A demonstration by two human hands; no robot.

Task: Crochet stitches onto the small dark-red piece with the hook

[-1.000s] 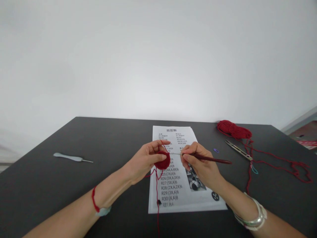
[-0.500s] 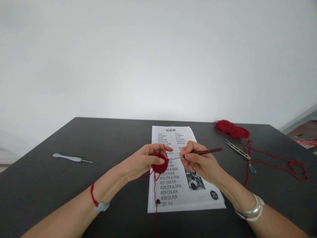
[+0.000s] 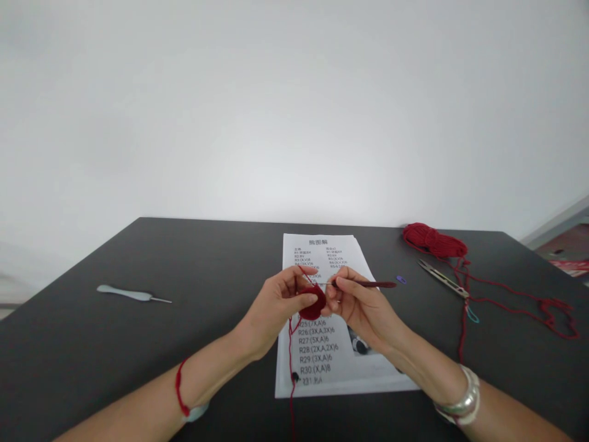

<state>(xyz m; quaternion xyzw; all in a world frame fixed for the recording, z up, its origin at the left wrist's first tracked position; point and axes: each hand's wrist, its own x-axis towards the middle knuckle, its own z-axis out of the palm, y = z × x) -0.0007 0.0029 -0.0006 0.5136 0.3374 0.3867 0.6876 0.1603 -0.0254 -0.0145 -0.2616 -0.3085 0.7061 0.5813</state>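
On the black table (image 3: 207, 258) lies a printed sheet (image 3: 317, 383); over it I see the left hand (image 3: 271, 307) and right hand (image 3: 365, 304), half curled. Between them sits a red crocheted piece (image 3: 313, 310), pinched in the left; the right grips a hook (image 3: 380, 284).

"熊图解", "R30:(X,A)8" on paper (image 3: 352, 374)

Soft, diffuse light brightens the wall (image 3: 294, 166) most around its middle, fading to grey toward the corners; its source is out of view. The surface (image 3: 221, 252) reads dark and matte, and a small highlight glints on the bracelet (image 3: 467, 402). Fine print on the paper (image 3: 368, 383) blurs, the red piece (image 3: 315, 311) shows little texture, and the right edge looks smeared.
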